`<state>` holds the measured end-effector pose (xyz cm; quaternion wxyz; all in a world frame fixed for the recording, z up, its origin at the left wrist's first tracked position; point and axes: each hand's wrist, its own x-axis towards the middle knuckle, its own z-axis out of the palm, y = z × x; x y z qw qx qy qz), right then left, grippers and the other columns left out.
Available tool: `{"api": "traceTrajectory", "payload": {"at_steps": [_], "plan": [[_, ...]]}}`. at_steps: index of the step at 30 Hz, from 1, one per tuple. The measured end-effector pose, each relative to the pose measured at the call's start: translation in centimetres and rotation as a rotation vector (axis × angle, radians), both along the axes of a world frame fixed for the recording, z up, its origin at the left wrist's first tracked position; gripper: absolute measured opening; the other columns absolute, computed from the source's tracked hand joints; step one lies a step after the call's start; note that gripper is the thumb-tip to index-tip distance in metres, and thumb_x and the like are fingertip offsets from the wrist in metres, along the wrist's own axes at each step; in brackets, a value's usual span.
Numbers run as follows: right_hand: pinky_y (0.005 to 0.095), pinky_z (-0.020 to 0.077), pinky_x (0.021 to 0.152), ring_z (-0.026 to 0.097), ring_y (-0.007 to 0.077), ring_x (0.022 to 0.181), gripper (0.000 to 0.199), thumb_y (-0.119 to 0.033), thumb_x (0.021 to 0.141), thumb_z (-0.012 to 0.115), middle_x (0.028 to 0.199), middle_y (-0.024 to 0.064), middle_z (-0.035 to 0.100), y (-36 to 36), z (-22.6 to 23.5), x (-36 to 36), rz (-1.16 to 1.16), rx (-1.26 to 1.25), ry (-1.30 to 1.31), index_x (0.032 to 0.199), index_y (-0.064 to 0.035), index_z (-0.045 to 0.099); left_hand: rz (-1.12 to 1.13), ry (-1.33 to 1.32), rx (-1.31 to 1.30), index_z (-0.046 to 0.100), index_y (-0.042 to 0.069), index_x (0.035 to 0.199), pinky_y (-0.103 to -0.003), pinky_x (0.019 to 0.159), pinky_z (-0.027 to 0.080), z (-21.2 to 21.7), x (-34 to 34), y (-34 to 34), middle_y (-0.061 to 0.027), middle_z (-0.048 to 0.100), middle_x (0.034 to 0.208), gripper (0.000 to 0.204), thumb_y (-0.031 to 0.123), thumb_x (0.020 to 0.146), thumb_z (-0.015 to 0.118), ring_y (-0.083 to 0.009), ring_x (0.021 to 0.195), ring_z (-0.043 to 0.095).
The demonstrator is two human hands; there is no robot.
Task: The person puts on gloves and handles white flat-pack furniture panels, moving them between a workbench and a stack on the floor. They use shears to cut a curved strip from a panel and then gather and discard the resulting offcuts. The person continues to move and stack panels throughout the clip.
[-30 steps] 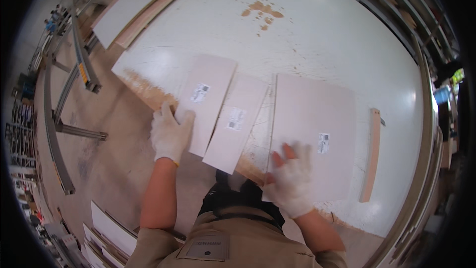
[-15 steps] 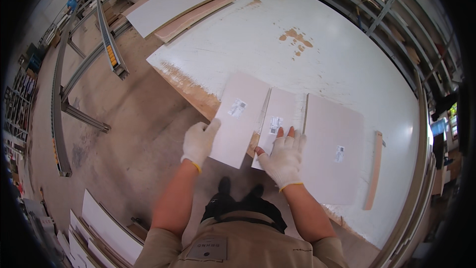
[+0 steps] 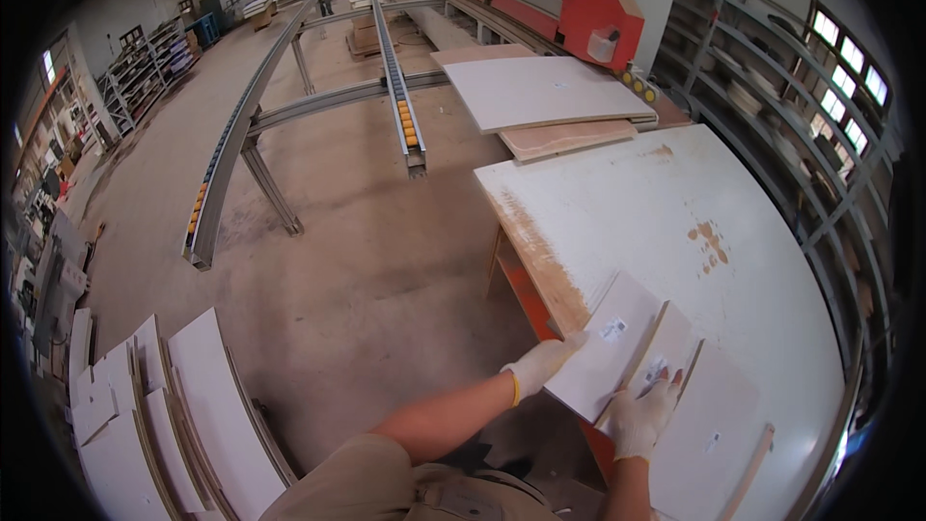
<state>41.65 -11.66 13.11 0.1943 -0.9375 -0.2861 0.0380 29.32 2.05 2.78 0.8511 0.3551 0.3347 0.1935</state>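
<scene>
Head view now lifted; both gloved hands (image 3: 588, 386) still on panels (image 3: 608, 357).

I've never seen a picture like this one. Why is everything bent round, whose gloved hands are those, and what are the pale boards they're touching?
There is no machine holding anything here: a person wears a wide fisheye camera on the head, looking down, so straight edges curve toward the rim. The two arms coming in from the bottom are that person's own, in white gloves. The left hand grips the near edge of a pale panel lying on a big white worktable. The right hand rests on a narrower panel beside it; a third wide panel lies to its right. More white boards lean on the floor at lower left.
</scene>
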Motion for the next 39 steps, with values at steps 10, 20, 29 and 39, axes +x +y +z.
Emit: {"api": "traceTrajectory", "payload": {"at_steps": [10, 20, 29, 39], "plan": [[0.0433, 0.0389, 0.124, 0.044, 0.0334, 0.150, 0.060, -0.006, 0.093, 0.061, 0.158, 0.0231, 0.047, -4.5, -8.0, -3.0, 0.362, 0.580, 0.451, 0.151, 0.0044, 0.049, -0.180, 0.050, 0.097, 0.069, 0.003, 0.133, -0.033, 0.091, 0.055, -0.1, -0.2, -2.7, -0.0062, 0.074, 0.119, 0.045, 0.031, 0.099, 0.075, -0.0159, 0.105, 0.069], [0.0484, 0.0580, 0.101, 0.063, 0.0309, 0.117, 0.060, -0.047, 0.108, 0.054, 0.137, 0.0197, 0.063, -24.9, -6.7, -0.2, -0.502, 1.172, 1.356, 0.148, -0.0012, 0.051, -0.134, -0.226, 0.068, 0.054, 0.000, 0.150, -0.036, 0.110, 0.048, -0.6, -4.1, -6.1, -0.0099, 0.066, 0.138, 0.059, 0.018, 0.098, 0.073, -0.0196, 0.126, 0.062], [0.0407, 0.0535, 0.107, 0.063, 0.0303, 0.127, 0.068, -0.031, 0.102, 0.074, 0.143, 0.0233, 0.061, -26.2, -10.1, 2.4, 0.043, 0.924, 0.948, 0.142, 0.0165, 0.048, 0.094, -0.160, 0.095, 0.054, 0.000, 0.148, -0.036, 0.109, 0.048, -0.2, -8.2, -14.6, -0.0092, 0.065, 0.138, 0.053, 0.014, 0.099, 0.070, -0.0186, 0.124, 0.063], [0.0445, 0.0536, 0.090, 0.063, 0.0330, 0.105, 0.044, -0.024, 0.099, 0.073, 0.123, 0.0186, 0.061, -32.9, -14.6, 2.7, -0.584, 1.383, 1.529, 0.122, 0.0080, 0.055, 0.326, -0.189, -0.038, 0.057, -0.001, 0.146, -0.037, 0.103, 0.054, -1.6, -14.2, -23.8, -0.0096, 0.069, 0.132, 0.050, 0.017, 0.101, 0.071, -0.0197, 0.118, 0.068]]}}
